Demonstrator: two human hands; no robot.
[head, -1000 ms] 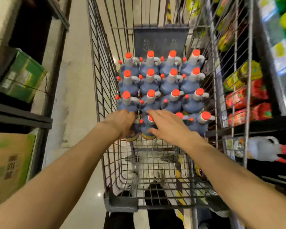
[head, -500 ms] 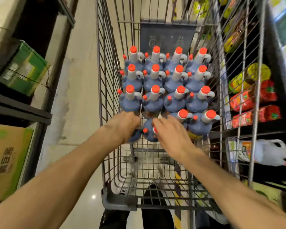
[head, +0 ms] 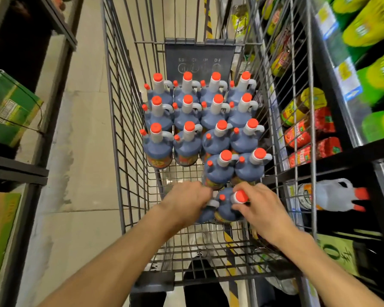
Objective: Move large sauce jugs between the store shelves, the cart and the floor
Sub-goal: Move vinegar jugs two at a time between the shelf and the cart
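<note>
Jug in the grasp stands upright between the two hands, long axis vertical, its red cap aimed up at the camera and its grey handle turned toward the left hand; it sits in the cart, nearer the person than the rest. Left hand curls round that handle side, though how the fingers close is hidden behind the hand. A second blue body shows just under this hand, possibly another jug. Right hand grips the neck, fingertips just under the cap.

Left of the left hand runs the cart's wire wall, then pale floor and a shelf with a green carton. Just beyond the hands stand two jugs side by side, touching the held one on its far side; beyond them three rows of four fill the cart's far end. Right of the right hand, through the wire, a pale jug lies on its side on a shelf, under red packets.

Half a second ago both hands worked farther forward, hard against the front row; now they sit nearer the person, and the held jug has drawn back with them.
</note>
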